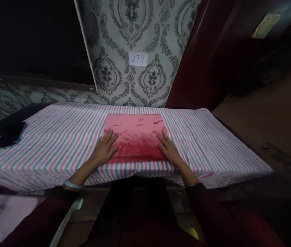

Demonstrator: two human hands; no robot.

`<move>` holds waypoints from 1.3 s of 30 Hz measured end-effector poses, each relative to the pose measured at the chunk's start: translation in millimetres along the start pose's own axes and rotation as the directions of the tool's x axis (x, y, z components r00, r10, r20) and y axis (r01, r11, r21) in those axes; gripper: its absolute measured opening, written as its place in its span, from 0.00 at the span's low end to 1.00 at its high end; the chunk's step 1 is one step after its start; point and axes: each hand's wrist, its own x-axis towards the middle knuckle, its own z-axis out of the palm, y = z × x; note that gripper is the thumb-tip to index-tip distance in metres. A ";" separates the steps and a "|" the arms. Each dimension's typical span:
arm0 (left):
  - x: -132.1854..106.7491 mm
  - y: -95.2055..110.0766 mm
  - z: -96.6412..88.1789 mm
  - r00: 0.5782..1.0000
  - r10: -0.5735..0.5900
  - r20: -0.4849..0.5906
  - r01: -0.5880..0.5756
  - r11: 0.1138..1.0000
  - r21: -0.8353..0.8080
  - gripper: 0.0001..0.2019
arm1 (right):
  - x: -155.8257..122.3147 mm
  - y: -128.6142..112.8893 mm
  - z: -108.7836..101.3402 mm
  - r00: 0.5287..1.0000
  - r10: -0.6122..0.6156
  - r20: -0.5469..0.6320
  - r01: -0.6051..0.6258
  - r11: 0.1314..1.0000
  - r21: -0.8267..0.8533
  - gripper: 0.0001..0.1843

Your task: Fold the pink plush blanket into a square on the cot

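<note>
A pink-red plush cloth (137,137), squared into a flat rectangle, lies on the striped tablecloth (63,137) close to the table's front edge. Darker smudges in its pile run across the middle and the upper right. On the cloth's left side rests my left hand (104,147), palm down with the fingers apart. My right hand (168,147) lies flat on the opposite side, its fingers also spread. Neither hand grips anything.
A dark phone-like slab (9,135) lies at the table's left end. Behind stand a television (37,44) and a wall with a "277" label (138,59). To the right are a dark red door (207,58) and a cardboard box (271,116).
</note>
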 end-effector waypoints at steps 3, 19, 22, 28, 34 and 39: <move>-23.5 -6.1 -4.4 0.986 0.159 -0.057 -0.158 0.987 0.024 0.37 | -27.5 10.9 -5.1 0.999 -0.050 -0.013 0.051 0.993 0.107 0.41; -42.7 -1.3 -18.1 0.966 0.189 -0.177 -0.167 0.977 0.133 0.27 | -45.8 19.2 -2.9 0.982 -0.164 -0.089 0.164 0.986 -0.008 0.43; -28.7 3.1 -37.3 0.967 0.158 -0.201 -0.137 0.984 0.116 0.25 | -34.6 14.4 -14.4 0.977 -0.155 -0.144 0.158 0.987 0.009 0.36; 26.9 16.9 -119.3 0.939 0.022 -0.343 -0.024 1.000 -0.002 0.21 | 17.5 -14.8 -82.6 0.887 -0.106 -0.450 0.162 0.983 0.086 0.24; 80.8 22.9 -213.7 0.869 -0.183 -0.460 0.016 0.939 -0.344 0.24 | 67.8 -49.3 -172.0 0.785 -0.004 -0.619 0.230 0.931 0.285 0.21; 126.8 -4.2 -232.1 0.876 -0.327 -0.355 0.062 0.806 -0.589 0.26 | 116.5 -36.5 -193.4 0.827 0.176 -0.534 0.173 0.824 0.540 0.26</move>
